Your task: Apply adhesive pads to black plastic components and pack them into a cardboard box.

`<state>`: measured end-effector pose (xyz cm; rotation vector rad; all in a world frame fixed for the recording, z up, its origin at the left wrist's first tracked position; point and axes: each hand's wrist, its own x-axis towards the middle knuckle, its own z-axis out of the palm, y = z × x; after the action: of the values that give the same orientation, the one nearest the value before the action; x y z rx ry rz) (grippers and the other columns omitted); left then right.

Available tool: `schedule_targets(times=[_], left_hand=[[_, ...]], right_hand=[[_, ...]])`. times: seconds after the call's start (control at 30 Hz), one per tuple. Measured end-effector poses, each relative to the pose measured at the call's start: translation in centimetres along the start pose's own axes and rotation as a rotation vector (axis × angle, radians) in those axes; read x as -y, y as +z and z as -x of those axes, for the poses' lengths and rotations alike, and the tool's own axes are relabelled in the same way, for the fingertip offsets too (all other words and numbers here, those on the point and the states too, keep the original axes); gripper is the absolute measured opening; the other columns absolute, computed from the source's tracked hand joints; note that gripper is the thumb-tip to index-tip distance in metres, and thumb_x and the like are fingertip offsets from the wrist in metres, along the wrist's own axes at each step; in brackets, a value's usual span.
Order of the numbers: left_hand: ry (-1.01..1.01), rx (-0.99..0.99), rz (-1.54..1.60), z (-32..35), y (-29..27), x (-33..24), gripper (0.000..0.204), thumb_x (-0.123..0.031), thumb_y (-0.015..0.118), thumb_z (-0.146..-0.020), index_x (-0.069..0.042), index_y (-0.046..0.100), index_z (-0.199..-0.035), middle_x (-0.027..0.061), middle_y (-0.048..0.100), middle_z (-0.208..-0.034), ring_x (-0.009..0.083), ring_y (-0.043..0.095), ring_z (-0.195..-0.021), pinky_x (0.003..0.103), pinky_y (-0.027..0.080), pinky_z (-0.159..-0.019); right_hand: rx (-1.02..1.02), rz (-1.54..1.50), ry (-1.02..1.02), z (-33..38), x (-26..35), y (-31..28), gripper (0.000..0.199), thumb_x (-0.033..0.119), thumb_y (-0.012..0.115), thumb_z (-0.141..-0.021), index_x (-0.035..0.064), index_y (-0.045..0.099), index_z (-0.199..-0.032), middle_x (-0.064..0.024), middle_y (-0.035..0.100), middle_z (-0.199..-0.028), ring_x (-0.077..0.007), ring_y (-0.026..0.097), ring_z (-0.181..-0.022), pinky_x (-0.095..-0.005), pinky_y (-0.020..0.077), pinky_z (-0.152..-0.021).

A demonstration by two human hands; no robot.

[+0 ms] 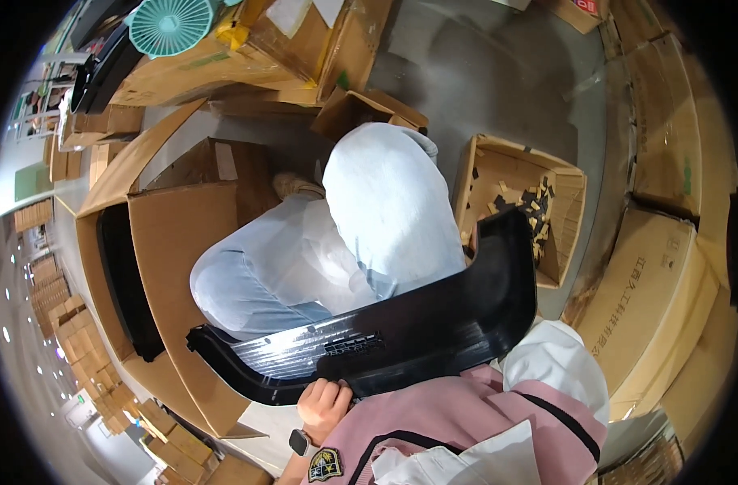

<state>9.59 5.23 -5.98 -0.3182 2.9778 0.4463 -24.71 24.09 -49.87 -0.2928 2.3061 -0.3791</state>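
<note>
Near six o'clock the left hand (324, 406) curls closed on a curved black plastic panel (434, 331); I cannot tell the hidden right hand's grip.

The head view looks down from the wearer's head, close above the left hand (324, 404), and faces forward past it over the right knee (389, 178). Its wide fisheye reaches from distant stacked boxes (82, 347) left of that hand to a closer carton (644, 299) on its right.
</note>
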Motion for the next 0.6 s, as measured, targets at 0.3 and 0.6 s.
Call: schedule_targets(times=[0.3,0.6], left_hand=[[-0.064,-0.003,-0.006,0.4,1.0,0.1,0.013,-0.008,0.063,-0.066,-0.004,0.061,-0.078,0.0063,0.048,-0.069,0.0218,0.053,-0.063,0.031,0.046,-0.053],[-0.014,-0.018,-0.050,0.0,1.3,0.9,0.013,-0.006,0.063,-0.067,-0.003,0.061,-0.079,0.0075,0.049,-0.072,0.0232,0.053,-0.064,0.032,0.045,-0.054]], right_hand=[[0.069,-0.296,0.041,-1.0,0.4,-1.1,0.029,0.025,0.059,-0.085,-0.0009,0.064,-0.099,-0.0162,0.064,-0.083,-0.0230,0.061,-0.073,-0.0358,0.0486,-0.063],[0.145,-0.652,0.128,-0.1,-1.7,1.1,0.027,0.022,0.058,-0.086,-0.0016,0.063,-0.098,-0.0146,0.063,-0.074,-0.0211,0.061,-0.061,-0.0343,0.0482,-0.052]])
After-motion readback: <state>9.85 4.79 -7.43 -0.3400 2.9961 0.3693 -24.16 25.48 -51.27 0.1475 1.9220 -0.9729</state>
